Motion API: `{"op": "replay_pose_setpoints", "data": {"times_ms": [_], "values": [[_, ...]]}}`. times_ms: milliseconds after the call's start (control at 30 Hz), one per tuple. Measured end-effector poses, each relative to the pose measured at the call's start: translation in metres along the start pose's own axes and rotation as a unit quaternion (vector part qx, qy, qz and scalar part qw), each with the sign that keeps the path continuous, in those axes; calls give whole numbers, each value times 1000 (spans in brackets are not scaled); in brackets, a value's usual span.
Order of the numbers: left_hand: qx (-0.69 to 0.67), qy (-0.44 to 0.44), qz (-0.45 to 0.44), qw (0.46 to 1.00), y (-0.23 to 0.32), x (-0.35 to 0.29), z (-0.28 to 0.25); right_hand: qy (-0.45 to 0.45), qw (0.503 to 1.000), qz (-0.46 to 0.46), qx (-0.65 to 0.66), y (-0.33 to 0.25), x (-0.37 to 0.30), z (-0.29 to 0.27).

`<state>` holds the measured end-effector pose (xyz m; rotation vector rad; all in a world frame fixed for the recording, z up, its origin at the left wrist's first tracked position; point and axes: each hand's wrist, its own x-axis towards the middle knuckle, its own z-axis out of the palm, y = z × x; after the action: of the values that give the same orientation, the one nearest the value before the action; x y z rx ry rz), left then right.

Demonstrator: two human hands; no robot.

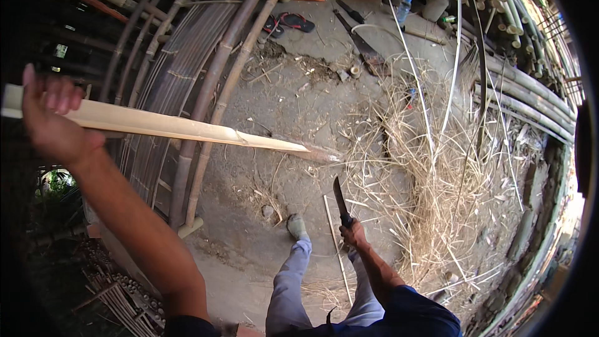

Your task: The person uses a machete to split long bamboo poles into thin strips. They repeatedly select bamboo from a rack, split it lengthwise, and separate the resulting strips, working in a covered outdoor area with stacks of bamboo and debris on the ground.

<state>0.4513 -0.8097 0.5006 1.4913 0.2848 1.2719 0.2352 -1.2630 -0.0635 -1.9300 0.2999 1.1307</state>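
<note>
Bamboo strip (159, 123): I see it running from the left over the slatted frame (192, 56), tapering toward mid-scene.
Left hand (59, 126): fingers curled around the strip's left end, slightly blurred to me.
Knife (340, 198): gripped by its handle in the right hand (354, 233), tip pointing far.
Shavings (437, 190): tangled pile, right side.

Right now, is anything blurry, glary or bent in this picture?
Head view: the left hand looks slightly blurred, the knife crisper; head view: glare washes out parts of the right edge, while the far left lies in deep shadow; head view: fisheye distortion seems to bow the bamboo poles at right.
</note>
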Motion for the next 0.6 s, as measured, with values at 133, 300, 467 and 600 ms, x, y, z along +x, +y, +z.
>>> {"op": "replay_pose_setpoints", "data": {"times_ms": [133, 300, 467, 600], "values": [[55, 32, 24, 998, 24, -44, 23, -11, 999, 8, -47, -11, -138, -71], [73, -45, -35, 996, 60, -101, -12, -43, 982, -166, 78, -178, -280, -154], [109, -43, 69, 991, 135, -95, -16, -24, 942, -323, 88, -282, -324, -194], [133, 52, 105, 984, 277, -45, -19, 0, 906, -408, 114, -290, -353, -227]]}}
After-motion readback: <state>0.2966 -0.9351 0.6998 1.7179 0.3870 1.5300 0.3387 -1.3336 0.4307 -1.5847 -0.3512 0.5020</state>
